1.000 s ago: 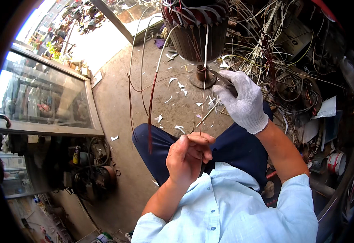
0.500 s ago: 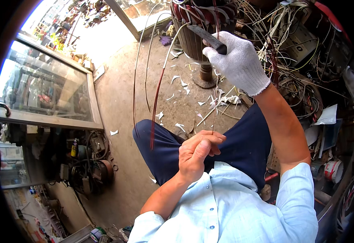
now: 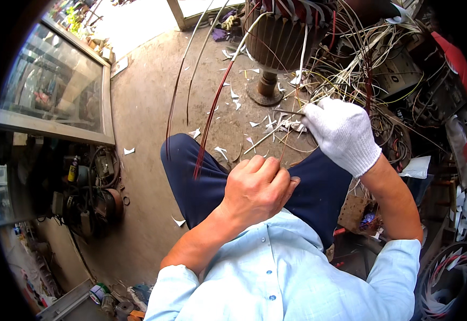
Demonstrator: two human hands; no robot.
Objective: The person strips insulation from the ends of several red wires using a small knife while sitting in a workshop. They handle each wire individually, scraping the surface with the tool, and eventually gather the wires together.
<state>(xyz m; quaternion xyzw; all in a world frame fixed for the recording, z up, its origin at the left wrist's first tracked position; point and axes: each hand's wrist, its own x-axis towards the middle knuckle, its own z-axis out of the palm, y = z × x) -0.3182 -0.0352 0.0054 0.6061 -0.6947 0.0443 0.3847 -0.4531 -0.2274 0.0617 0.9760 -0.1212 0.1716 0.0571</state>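
at the far left stands one glass door, partly lost in the black rim; below it, one yellow can sits by dark machinery too shadowed to make out fully. four leads hang toward the middle. two thin leads slope down and slightly left, their upper ends cut off by the top edge; the third lead, white-sleeved above and dark red below, slants the same way over the left trouser leg. the bare left hand is curled, back upward, pinching the lower end of the fourth lead, whose tip is hidden by the fingers. this lead hangs in front of one wound motor core, cut off at the top, on one stand; its long axis runs down toward the person, leaning left, white sleeve above and fine strands below. the gloved right hand is curled around one thin blade that points left, nearly level, at the strands; whether they touch cannot be told, and the glove covers any handle. further right, a wire tangle is too dense to count.
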